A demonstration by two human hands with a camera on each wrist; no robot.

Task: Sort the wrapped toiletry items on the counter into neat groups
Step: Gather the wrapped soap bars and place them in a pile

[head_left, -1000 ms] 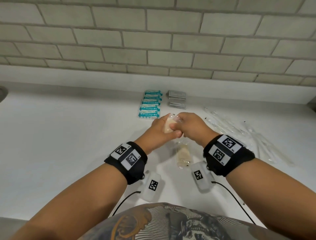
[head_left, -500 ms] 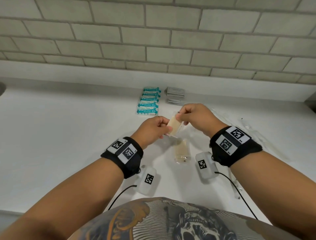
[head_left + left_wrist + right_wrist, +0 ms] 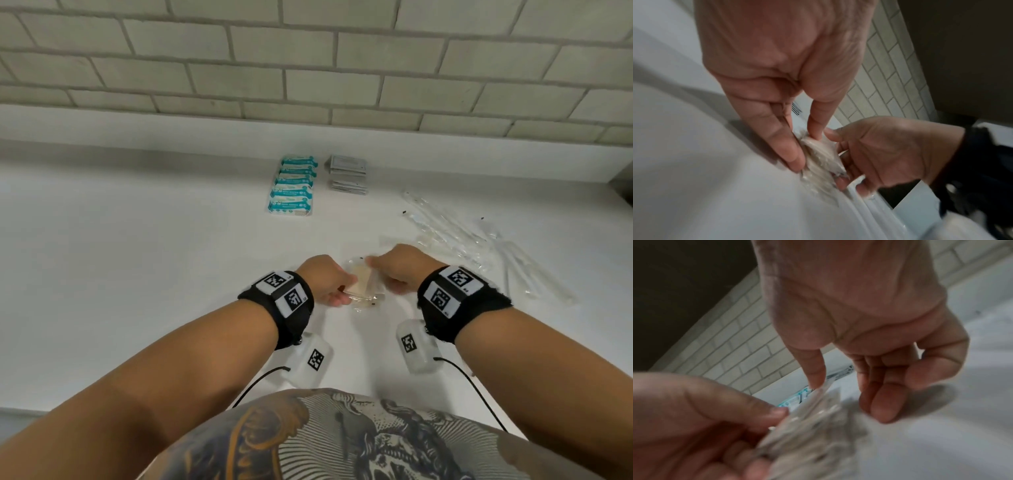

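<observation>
A beige item in a clear wrapper is held between both hands, low over the white counter. My left hand pinches its left side between thumb and fingers, as the left wrist view shows on the wrapped item. My right hand grips its right side; in the right wrist view the thumb presses the wrapper while the other fingers curl beside it. A second like packet lies on the counter right beneath. Both wrist views are blurred.
A row of teal packets and a stack of grey sachets lie side by side near the back wall. Several long clear-wrapped items are spread loosely at the right. The counter's front edge is close to my body.
Both hands have brought the beige packet down and toward me, from raised above the counter to just over the second packet lying there.
</observation>
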